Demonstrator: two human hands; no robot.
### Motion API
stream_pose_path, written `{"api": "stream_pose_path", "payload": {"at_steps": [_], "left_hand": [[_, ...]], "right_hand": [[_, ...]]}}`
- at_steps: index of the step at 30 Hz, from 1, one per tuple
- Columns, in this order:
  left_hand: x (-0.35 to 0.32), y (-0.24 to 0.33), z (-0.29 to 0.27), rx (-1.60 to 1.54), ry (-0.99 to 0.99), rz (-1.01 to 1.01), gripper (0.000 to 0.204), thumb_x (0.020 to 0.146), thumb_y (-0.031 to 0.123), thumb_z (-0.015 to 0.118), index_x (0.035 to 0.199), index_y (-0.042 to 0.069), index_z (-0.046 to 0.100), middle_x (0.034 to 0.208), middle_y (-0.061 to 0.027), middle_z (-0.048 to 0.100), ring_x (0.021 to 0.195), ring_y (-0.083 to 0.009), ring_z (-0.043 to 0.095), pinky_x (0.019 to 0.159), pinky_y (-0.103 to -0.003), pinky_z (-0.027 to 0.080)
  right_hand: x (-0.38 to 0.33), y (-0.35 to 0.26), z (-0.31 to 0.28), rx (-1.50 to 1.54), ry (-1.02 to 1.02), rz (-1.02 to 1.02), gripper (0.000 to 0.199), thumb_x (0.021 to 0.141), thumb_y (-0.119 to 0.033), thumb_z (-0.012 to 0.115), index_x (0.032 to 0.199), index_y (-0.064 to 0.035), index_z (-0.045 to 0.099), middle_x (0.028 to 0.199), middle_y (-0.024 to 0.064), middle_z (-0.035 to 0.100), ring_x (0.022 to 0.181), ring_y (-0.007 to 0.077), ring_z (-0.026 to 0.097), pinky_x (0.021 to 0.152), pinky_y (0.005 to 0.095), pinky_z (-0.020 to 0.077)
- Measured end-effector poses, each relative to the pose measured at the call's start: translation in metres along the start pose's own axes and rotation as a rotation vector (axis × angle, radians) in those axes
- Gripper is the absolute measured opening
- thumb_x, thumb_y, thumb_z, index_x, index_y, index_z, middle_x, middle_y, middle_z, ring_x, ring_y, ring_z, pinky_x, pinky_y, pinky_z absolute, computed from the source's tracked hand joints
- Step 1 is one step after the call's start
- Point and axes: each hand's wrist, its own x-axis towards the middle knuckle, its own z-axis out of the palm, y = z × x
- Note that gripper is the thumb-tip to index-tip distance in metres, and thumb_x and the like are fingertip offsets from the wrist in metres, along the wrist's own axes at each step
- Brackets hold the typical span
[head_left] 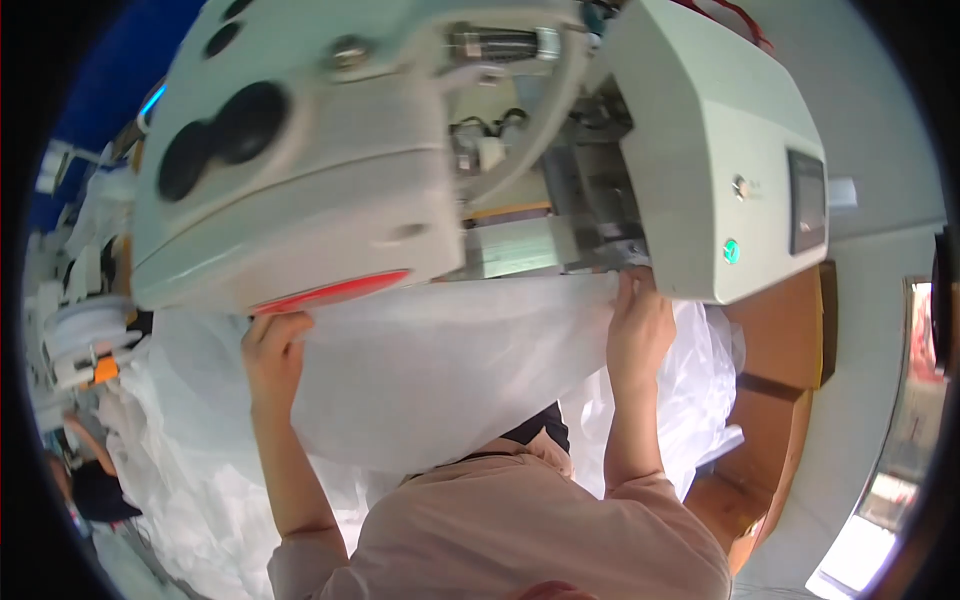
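A sheet of thin white fabric (430, 370) stretches between my two hands, its far edge running along the front of a large pale machine (330, 210). My left hand (277, 340) grips that edge with curled fingers, just below the red stripe on the machine's housing. At the right end of the edge, my right hand (641, 318) pinches the fabric beside the machine's control box (715, 160). The fingertips of this hand reach under the metal parts and are partly hidden. The fabric sags toward my lap.
More crumpled white fabric (220, 490) is heaped at the left, and some lies behind my right forearm. Cardboard boxes (780, 350) stand at the right, by the grey floor. Another person (100, 485) sits at the far left, near a white spool-like object (90, 325).
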Motion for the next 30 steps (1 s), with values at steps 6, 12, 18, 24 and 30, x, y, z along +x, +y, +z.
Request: {"api": "stream_pose_path", "payload": {"at_steps": [6,12,18,24,30], "left_hand": [[0.001,0.001,0.025,0.072,0.156,0.087,0.015,0.064,-0.01,0.054,0.067,0.005,0.05,0.08,-0.0082,0.058,0.067,-0.0255,0.058,0.054,-0.033,0.044],[-0.017,-0.017,0.015,0.118,-0.005,-0.045,0.017,0.071,0.004,0.061,0.086,0.009,0.056,0.085,-0.0075,0.063,0.07,-0.0271,0.061,0.058,-0.034,0.048],[-0.09,-0.051,-0.039,0.84,-0.463,-0.314,0.02,0.079,0.022,0.057,0.095,0.01,0.058,0.075,-0.0053,0.06,0.077,-0.0221,0.061,0.066,-0.037,0.051],[-0.236,-0.041,-0.036,0.786,-0.276,-1.14,0.027,0.083,0.025,0.052,0.107,0.015,0.059,0.096,-0.0061,0.061,0.095,-0.0188,0.058,0.079,-0.036,0.049],[-0.205,0.015,-0.013,0.497,-0.698,-0.983,0.043,0.082,0.044,0.055,0.118,0.02,0.056,0.082,-0.0059,0.062,0.091,-0.0195,0.058,0.066,-0.036,0.045]], "right_hand": [[0.013,0.02,0.024,-0.204,-0.029,-0.174,0.015,0.081,-0.002,0.057,0.094,-0.0064,0.054,0.09,0.0118,0.058,0.082,0.0342,0.056,0.066,0.0419,0.0445],[0.026,0.007,0.017,-0.671,0.062,-0.213,0.012,0.082,-0.013,0.056,0.092,-0.0054,0.056,0.087,0.0136,0.06,0.076,0.0313,0.059,0.063,0.0417,0.0464],[-0.002,-0.064,0.024,-0.237,0.36,-0.758,0.023,0.09,-0.022,0.053,0.1,-0.0013,0.054,0.084,0.0192,0.061,0.076,0.0365,0.058,0.067,0.0419,0.0458],[-0.026,-0.043,0.062,0.045,-0.24,-0.421,0.029,0.097,-0.027,0.037,0.104,-0.0017,0.049,0.092,0.0215,0.059,0.08,0.0391,0.058,0.068,0.0386,0.0462],[-0.004,-0.028,0.059,-0.122,-0.292,-0.435,0.037,0.093,-0.038,0.04,0.105,-0.0049,0.053,0.1,0.0192,0.058,0.089,0.0338,0.057,0.079,0.0432,0.0429]]}}
